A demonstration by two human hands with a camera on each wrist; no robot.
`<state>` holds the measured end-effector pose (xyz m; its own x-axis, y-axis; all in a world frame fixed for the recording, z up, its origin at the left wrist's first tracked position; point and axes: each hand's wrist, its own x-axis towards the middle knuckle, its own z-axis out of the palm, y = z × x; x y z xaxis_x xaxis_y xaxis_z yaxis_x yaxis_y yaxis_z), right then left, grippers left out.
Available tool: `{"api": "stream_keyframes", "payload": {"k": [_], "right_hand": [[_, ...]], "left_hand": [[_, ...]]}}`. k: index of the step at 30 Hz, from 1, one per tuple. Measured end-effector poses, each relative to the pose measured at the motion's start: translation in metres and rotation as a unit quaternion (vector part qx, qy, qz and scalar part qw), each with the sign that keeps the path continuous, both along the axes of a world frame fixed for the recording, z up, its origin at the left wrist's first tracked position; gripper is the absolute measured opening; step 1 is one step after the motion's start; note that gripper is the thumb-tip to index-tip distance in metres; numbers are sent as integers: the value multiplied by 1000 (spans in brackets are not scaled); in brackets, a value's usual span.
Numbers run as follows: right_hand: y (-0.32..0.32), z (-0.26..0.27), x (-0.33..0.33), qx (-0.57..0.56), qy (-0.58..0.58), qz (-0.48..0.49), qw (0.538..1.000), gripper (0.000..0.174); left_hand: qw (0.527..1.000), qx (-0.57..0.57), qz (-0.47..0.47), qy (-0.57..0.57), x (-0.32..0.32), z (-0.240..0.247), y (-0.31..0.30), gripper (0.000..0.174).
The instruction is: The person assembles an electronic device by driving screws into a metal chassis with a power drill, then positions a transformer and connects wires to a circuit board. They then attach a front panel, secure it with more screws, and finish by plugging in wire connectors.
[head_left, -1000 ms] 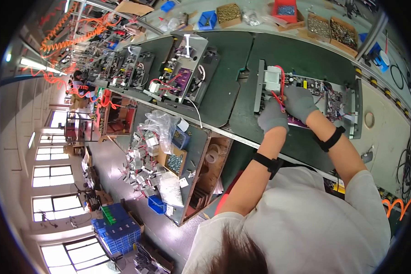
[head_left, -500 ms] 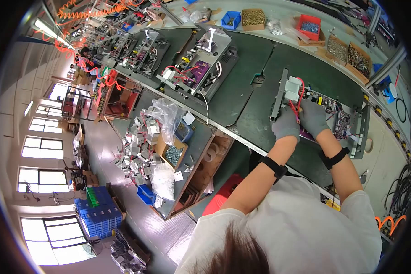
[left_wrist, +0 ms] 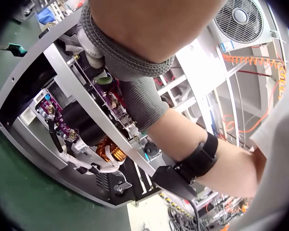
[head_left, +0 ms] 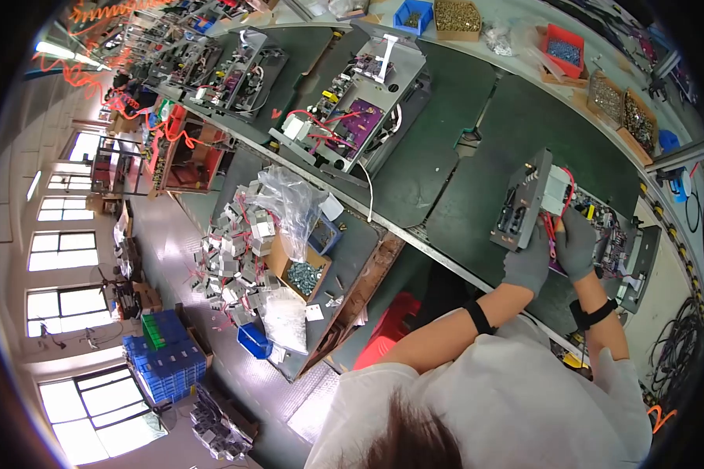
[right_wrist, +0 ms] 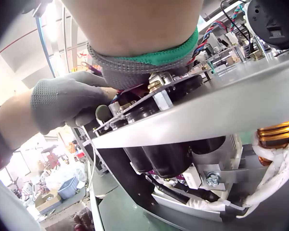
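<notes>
Both hands wear grey knit gloves and meet over an open metal chassis [head_left: 637,270] that carries a populated circuit board [head_left: 608,238]. My left hand [head_left: 528,266] is beside the chassis's dark end panel [head_left: 524,205], its fingers curled at a bundle of red wires [head_left: 551,233]. Close against it, my right hand [head_left: 577,246] reaches down to the board; its fingertips are hidden, and I cannot tell whether they pinch anything. A white block [head_left: 557,189] with a red lead sits behind the hands. Black capacitors [right_wrist: 166,159] and a copper coil [left_wrist: 111,150] show inside the chassis.
More chassis [head_left: 360,117] stand along the green bench to the left. Screw boxes [head_left: 457,19] and a red bin [head_left: 563,51] line the back. A side table holds white blocks [head_left: 238,250], a plastic bag [head_left: 285,207] and a blue bin [head_left: 254,341]. Black cables [head_left: 677,340] lie right.
The head view has turned, so bench and hands sit lower and further right. The end panel beside the left hand now shows more of its outer face. Both hands stay at the red wires.
</notes>
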<state>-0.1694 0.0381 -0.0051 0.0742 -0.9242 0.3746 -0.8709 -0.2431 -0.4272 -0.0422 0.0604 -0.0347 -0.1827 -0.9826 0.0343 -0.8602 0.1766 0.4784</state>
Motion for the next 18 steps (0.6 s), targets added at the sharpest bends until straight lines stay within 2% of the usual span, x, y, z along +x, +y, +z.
{"api": "stream_keyframes", "payload": {"k": [2,3,4,6,7,8,10,11,12,14,15,17,18], "right_hand": [[-1,1,0,-11,-7,15,1000,34],[0,0,-2,1,1,16,1000,35],[1,0,-3,13,9,17,1000,37],[1,0,-6,50,3,17,999,39],[1,-2,-8,46,7,18,999,39],[0,-3,-8,41,11,19,999,40],[-2,1,-5,54,4,15,998,39],[0,-2,-8,58,12,10,998,40],[3,-4,-10,64,20,5,998,41],[5,-8,-12,66,29,-6,997,41],[6,-8,-13,63,34,-3,997,40],[6,-8,-14,59,39,-2,997,40],[6,-7,-14,67,34,7,997,38]], "left_hand": [[990,123,-48,49,4,2,3,45],[962,178,14,208,1,-12,9,40],[960,187,14,208,1,-21,15,40],[981,91,-65,160,0,-35,27,58],[967,193,-89,141,0,-31,30,56],[965,200,-92,142,1,-33,36,56],[947,202,-248,11,8,-24,38,54],[905,319,-206,191,12,-22,36,54],[901,327,-210,192,11,-27,39,54],[935,170,-145,276,6,-36,50,56],[933,175,-148,277,11,-21,40,56],[940,218,-254,71,26,23,6,57],[939,219,-255,71,25,17,12,57]]}}
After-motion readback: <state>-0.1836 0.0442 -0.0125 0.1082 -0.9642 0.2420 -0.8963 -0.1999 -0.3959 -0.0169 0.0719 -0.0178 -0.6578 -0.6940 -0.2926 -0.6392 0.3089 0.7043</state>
